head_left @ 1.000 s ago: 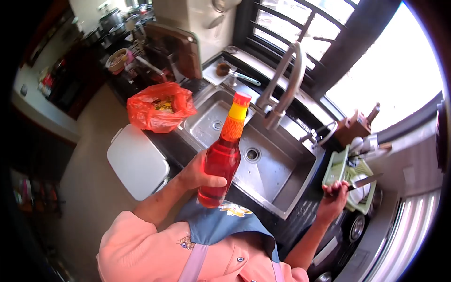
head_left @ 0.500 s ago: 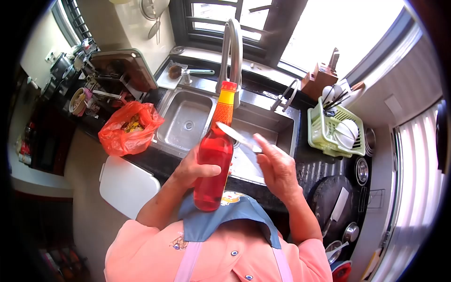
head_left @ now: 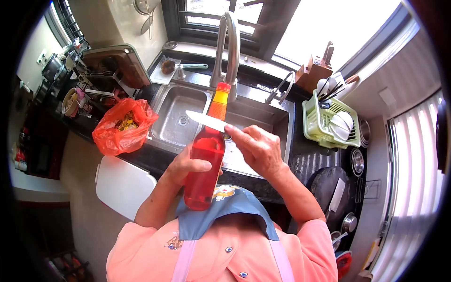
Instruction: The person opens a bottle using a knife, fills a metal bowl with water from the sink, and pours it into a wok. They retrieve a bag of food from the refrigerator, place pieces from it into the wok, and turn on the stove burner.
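A bottle of red liquid (head_left: 202, 176) stands slightly tilted in front of me, with a red cap and an orange-yellow neck wrap. Around its lower body my left hand (head_left: 185, 165) is closed, thumb across the front. My right hand (head_left: 258, 148) grips a small knife (head_left: 206, 121), whose handle is hidden in the fingers. The pale blade lies across the front of the bottle below its neck and points left. Whether blade and bottle touch, I cannot tell.
Behind the bottle is a two-bowl steel sink (head_left: 169, 115) with a tall faucet (head_left: 230, 47). A red plastic bag (head_left: 124, 129) with scraps sits left. On the right are a green dish rack (head_left: 324, 122), a knife block (head_left: 317, 73) and a cleaver (head_left: 336, 195) on a round dark board.
My right hand has moved left with the knife, so the blade now reaches across the bottle and past its left side. The left hand still holds the bottle; the view has shifted slightly.
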Demonstrator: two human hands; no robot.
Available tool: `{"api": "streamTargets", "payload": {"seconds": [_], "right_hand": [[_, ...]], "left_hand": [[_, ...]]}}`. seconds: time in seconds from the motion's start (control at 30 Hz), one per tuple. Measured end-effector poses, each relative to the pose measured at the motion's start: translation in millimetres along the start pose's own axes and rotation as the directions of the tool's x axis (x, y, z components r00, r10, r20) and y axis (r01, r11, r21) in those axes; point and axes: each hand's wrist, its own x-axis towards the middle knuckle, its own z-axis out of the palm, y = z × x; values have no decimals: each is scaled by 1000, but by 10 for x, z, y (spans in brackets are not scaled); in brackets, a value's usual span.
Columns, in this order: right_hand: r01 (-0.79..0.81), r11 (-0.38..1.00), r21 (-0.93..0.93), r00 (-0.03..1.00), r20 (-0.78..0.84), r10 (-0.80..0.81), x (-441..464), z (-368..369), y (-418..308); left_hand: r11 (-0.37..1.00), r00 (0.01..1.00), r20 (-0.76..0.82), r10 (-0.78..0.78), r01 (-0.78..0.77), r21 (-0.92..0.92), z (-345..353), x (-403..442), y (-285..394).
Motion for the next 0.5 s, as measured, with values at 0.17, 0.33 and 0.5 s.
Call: {"api": "streamTargets", "payload": {"seconds": [0.17,0.33,0.5], "right_hand": [[70,995,-75,997,-35,-73,26,-20,72],[184,983,-7,982,-35,-184,-82,79,15],[117,993,-2,993,-15,-117,-82,23,122]], "left_hand": [[1000,1000,-3,-21,21,-16,19,-22,-3],[1000,1000,-1,-16,16,19,47,-7,-24],[994,999,25,-34,36,-104,5,-6,-91]]}}
